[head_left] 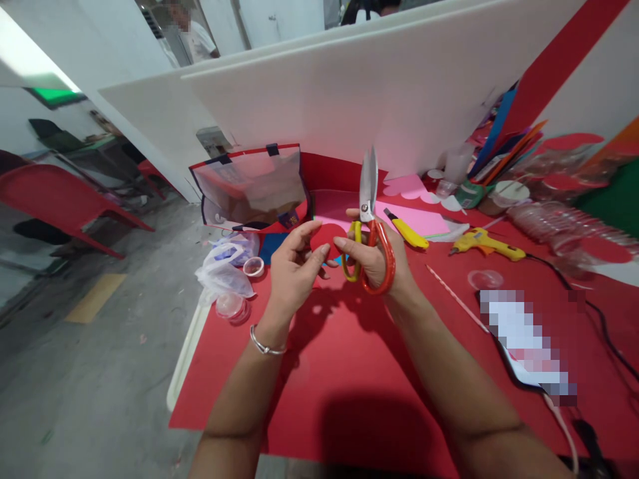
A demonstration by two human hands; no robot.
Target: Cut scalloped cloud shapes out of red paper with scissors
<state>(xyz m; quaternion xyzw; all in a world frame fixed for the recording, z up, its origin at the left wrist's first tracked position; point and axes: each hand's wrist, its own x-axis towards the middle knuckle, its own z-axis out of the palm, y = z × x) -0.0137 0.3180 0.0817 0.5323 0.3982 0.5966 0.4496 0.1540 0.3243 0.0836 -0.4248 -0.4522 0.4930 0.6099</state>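
Observation:
My left hand [293, 266] pinches a small round red paper piece [327, 239] above the red table cover [349, 372]. My right hand [379, 256] also touches that piece with its fingertips while its fingers sit in the yellow and red loops of a pair of scissors [369, 219]. The scissor blades are closed and point upward, away from me. A silver bangle [267, 346] circles my left wrist.
A clear-fronted bag [249, 183] stands behind my hands. Small plastic lids [232, 306] and a crumpled bag [224, 266] lie left. A yellow utility knife [407, 229], glue gun [486, 245], pink sheets [419, 216], plastic bottles [564, 226] and coloured paper rolls lie right. A white foam board [374, 86] leans behind.

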